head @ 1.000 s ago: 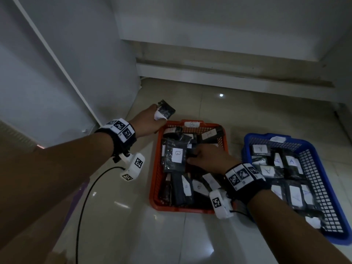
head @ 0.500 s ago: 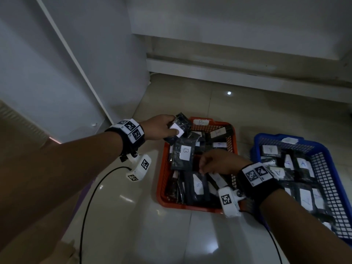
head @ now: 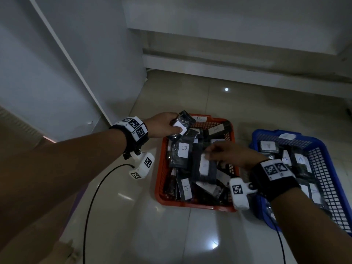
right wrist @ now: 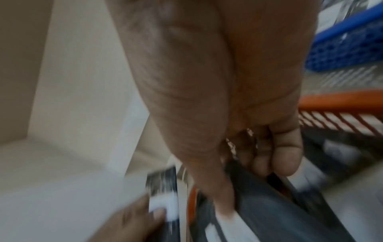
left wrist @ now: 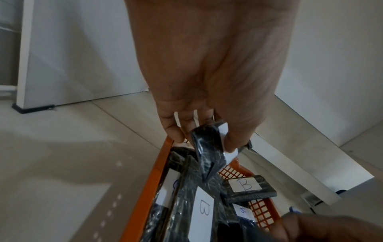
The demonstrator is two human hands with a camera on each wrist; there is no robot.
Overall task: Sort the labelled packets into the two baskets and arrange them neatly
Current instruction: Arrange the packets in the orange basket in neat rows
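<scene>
An orange basket point(head: 158, 180) on the floor holds several black packets with white labels marked B point(head: 183, 149). To its right, a blue basket point(head: 332, 189) holds packets marked A point(head: 300, 159). My left hand point(head: 174, 127) pinches a black labelled packet point(head: 185, 119) over the orange basket's far left corner. The left wrist view shows that packet point(left wrist: 209, 157) between thumb and fingers, above B packets point(left wrist: 244, 185). My right hand point(head: 208, 152) is over the middle of the orange basket and pinches the top of a dark packet point(head: 204, 168). The right wrist view is blurred, with thumb and curled fingers on that packet point(right wrist: 263, 201).
The baskets sit side by side on glossy pale floor tiles point(head: 190, 235). A white cabinet panel point(head: 66, 73) stands to the left and a low white ledge point(head: 228, 73) runs along the back. A black cable point(head: 91, 202) trails across the floor from my left wrist.
My left hand has carried its packet from beyond the orange basket's far left corner to just over that corner. My right hand has gone from lying on the packets to pinching one.
</scene>
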